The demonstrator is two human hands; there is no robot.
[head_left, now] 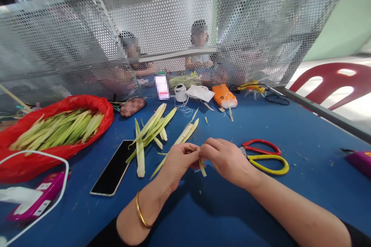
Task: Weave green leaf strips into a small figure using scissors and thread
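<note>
My left hand [180,159] pinches a narrow pale-green corn husk strip [202,168], whose end hangs below the fingers. My right hand [223,158] meets it with fingertips closed on the same small piece; its upper part is hidden between the fingers. Just beyond my left hand lie some loose corn husks [189,133]. Further left, a crossed pile of longer husks [140,158] rests partly over a dark-screened phone [111,171]. Beside my right wrist are scissors [283,166] with one red and one yellow handle, their blades mostly hidden behind the hand.
A red plastic bag [101,102] full of husks stands at left, near a purple power strip [48,197] with a white cable. White string [181,94], an orange tissue pack [224,95] and a yellow glue gun [251,86] line the back. Behind a perforated metal screen [174,11] sit two people.
</note>
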